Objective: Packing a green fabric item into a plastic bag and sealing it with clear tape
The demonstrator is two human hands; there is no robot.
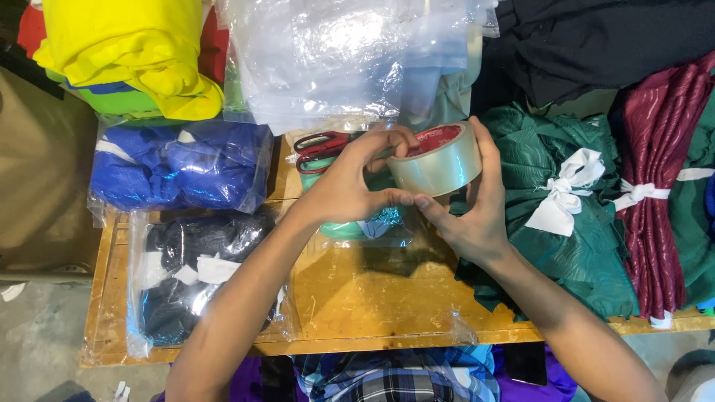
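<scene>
Centre frame, above scissors [322, 149]: clear tape roll [438, 161] gripped in right hand [469, 216], left hand [350, 182] pinching its rim; advisable to steady roll, feel for loose end with fingertips.

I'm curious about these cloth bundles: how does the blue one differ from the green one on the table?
The blue bundle is sealed in a clear plastic bag; the green bundle lies bare. The green bundle is tied with a white strip knotted in a bow, while the blue bundle's white strip shows no bow. The blue bundle lies beyond the left hand, the green beside the right hand. Both are folded fabric.
</scene>
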